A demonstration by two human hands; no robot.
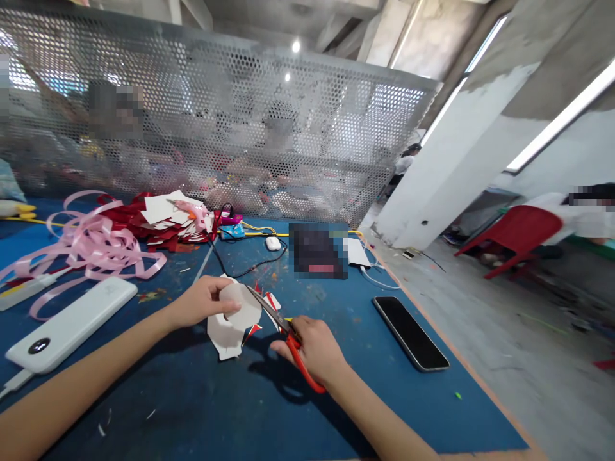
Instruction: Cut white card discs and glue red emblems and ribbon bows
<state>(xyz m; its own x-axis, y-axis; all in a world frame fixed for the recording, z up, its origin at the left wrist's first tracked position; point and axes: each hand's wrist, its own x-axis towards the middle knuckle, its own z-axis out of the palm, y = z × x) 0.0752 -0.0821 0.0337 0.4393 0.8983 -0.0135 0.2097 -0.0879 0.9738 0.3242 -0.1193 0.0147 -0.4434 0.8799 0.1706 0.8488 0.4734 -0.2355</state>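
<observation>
My left hand (pixel 211 299) pinches a rounded piece of white card (pixel 246 307) between thumb and fingers, above the blue tabletop. Wrapped round the red handles of a pair of scissors (pixel 302 368) is my right hand (pixel 314 349). The metal blades reach up and to the left, to the card's right edge. Under the held card lies another pale card piece (pixel 223 339). Small red and white offcuts (pixel 273 304) are scattered near the blades.
Pink ribbon (pixel 91 240) and a pile of red and white card (pixel 168 218) occupy the back left. A white power bank (pixel 74 323) lies left, a phone (pixel 410 333) right. Behind stands a perforated metal screen (pixel 216 121); people show beyond it.
</observation>
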